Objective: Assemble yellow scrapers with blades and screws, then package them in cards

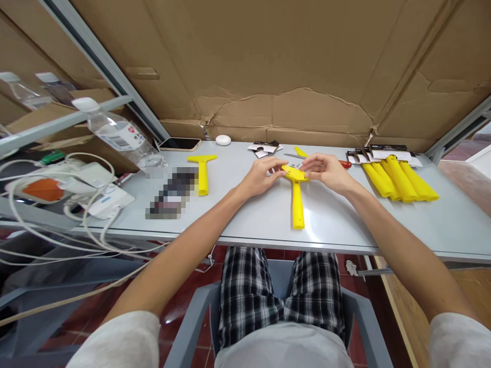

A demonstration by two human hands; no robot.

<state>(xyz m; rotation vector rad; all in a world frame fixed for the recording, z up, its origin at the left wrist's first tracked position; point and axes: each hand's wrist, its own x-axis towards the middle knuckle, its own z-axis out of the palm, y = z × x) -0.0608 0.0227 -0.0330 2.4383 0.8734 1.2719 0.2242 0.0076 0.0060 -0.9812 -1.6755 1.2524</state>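
A yellow T-shaped tool (297, 204) lies near the middle of the grey-white table, its handle toward my body. The fingers of my left hand (264, 175) grip the left end of its wide head. At the right end of the head, my right hand (326, 171) pinches it with thumb and fingers. Behind my right hand lie a red-handled screwdriver (346, 164) and another yellow piece (300, 152), both partly hidden. A second yellow T-shaped tool (203, 176) rests to the left, apart from my hands.
Several yellow handles (401, 179) with black-and-white cards lie at the right. More cards (264, 148) sit at the back, near a white oval case (223, 139) and a phone (180, 144). A plastic bottle (120, 135) and white cables (95, 199) crowd the left.
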